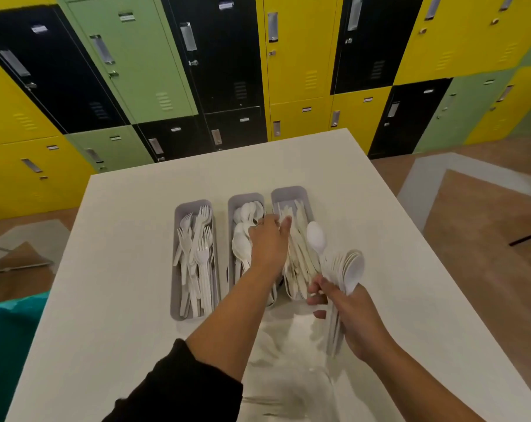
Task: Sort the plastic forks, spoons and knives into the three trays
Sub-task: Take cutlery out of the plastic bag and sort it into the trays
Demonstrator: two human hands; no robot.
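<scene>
Three grey trays stand side by side on the white table. The left tray (177, 269) holds white forks (197, 239). Spoons (242, 236) fill the middle tray (246, 197). The right tray (288, 191) holds knives (297, 257). My left hand (268, 242) reaches over the middle tray, between it and the right tray, with fingers spread; nothing shows in it. My right hand (349, 318) grips a stacked bunch of white spoons (347, 269) just right of the right tray, one spoon sticking up higher. Blurred white cutlery (270, 403) lies on the table near me.
The table's far edge (215, 153) faces a wall of yellow, green and black lockers (227, 71). A teal object (11, 330) sits beside the table's left edge. Wooden floor lies to the right, below the table's right edge (440, 269).
</scene>
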